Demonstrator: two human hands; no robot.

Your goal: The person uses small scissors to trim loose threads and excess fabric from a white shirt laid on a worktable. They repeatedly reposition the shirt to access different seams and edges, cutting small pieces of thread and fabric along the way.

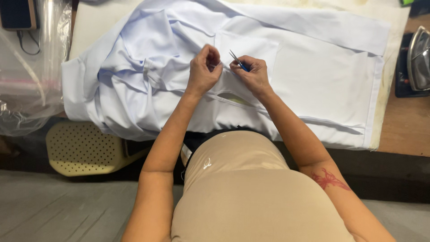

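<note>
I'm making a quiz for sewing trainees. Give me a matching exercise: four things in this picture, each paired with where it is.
Things:
1. snips
2. iron
3. plastic bag
4. stool

Places:
A. left edge of the picture
B. right edge of the table
C. below the white garment, on the left
D. in the right hand

Pairs: 1-D, 2-B, 3-A, 4-C

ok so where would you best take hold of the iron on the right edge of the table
Take the iron by its handle along the top, coming from above. It sits flat on its dark rest, so the hot sole faces down and the handle is the only safe part. Part of it is cut off by the frame.
</note>
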